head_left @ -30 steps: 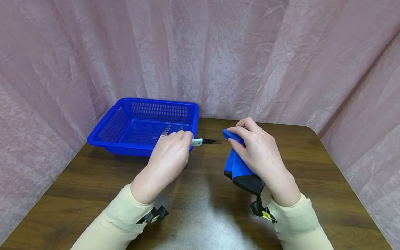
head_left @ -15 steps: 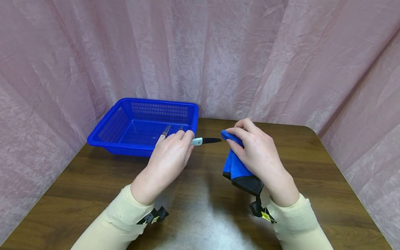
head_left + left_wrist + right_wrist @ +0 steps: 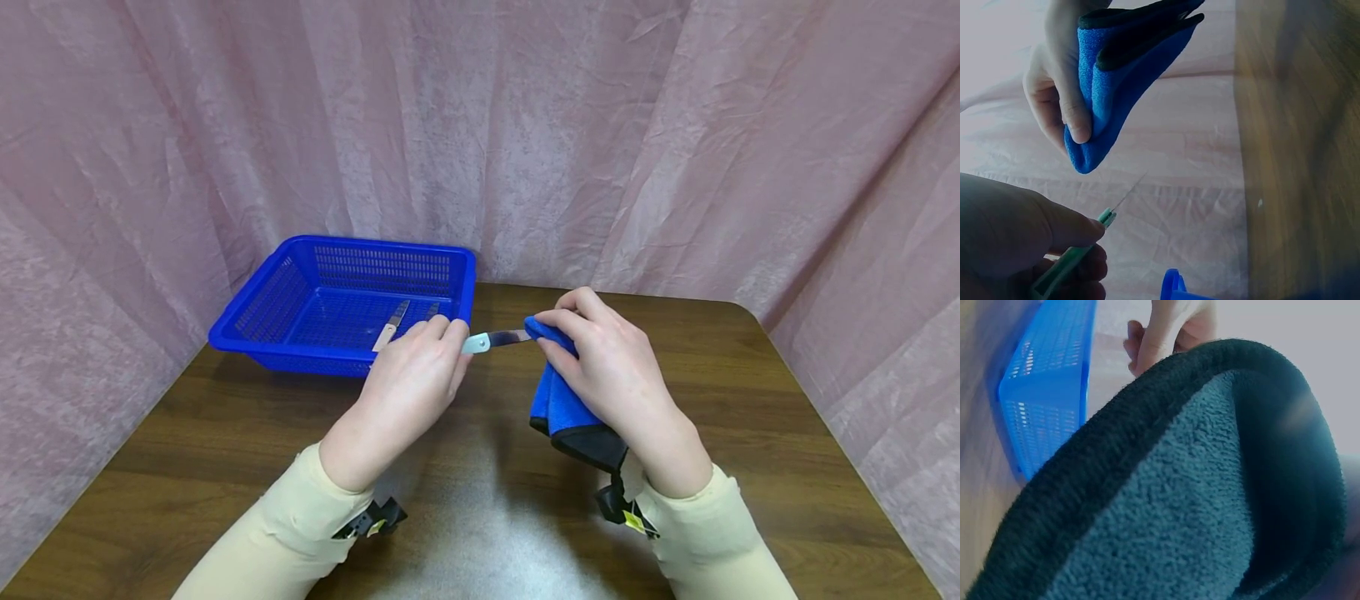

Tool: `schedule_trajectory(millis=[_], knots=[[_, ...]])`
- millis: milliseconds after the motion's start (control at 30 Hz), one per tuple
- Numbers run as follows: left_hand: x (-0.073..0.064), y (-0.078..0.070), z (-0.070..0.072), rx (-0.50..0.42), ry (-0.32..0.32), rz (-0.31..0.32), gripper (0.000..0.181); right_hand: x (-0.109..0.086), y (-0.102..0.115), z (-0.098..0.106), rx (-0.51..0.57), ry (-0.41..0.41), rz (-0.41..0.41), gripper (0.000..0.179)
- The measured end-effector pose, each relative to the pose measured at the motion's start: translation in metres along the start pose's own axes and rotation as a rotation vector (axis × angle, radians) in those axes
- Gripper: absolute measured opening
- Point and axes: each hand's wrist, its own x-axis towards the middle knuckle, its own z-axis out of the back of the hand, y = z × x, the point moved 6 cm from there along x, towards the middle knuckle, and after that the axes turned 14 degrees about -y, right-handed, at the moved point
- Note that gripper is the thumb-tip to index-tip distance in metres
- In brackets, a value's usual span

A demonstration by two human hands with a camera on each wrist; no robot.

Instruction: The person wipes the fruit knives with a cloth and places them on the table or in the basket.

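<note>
In the head view my left hand (image 3: pixel 411 371) grips a small knife (image 3: pixel 477 342) by its pale green handle, the blade pointing right. My right hand (image 3: pixel 618 367) pinches a folded blue cloth (image 3: pixel 566 400) with black edging between thumb and fingers. The blade tip is right at the cloth's pinched corner in the head view. From the left wrist, the thin blade (image 3: pixel 1129 192) shows edge-on below the cloth (image 3: pixel 1100 87), with a gap between them. Most of the knife handle is hidden inside my left hand. The cloth (image 3: pixel 1172 494) fills much of the right wrist view.
A blue plastic basket (image 3: pixel 300 350) stands at the back left, just behind my left hand. In it lie a knife with a pale handle (image 3: pixel 390 327) and another blade (image 3: pixel 432 309), partly hidden by my hand. A pink curtain (image 3: pixel 525 150) hangs behind the wooden table (image 3: pixel 750 400).
My right hand has moved slightly left with the cloth, up to the blade tip. My left hand has shifted slightly right, and the knife's blade, dark before, now catches light.
</note>
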Motion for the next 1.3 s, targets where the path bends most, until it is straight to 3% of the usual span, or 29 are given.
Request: schedule_trajectory(millis=[300,1300], knots=[[0.001,-0.003,0.001,0.028,-0.008,-0.058,0.023,0.000,0.000,-0.001,-0.002,0.006,0.001,0.029],[0.000,-0.014,0.001,-0.002,-0.009,-0.119,0.022,-0.005,0.007,-0.013,0.004,0.038,0.038,0.024]])
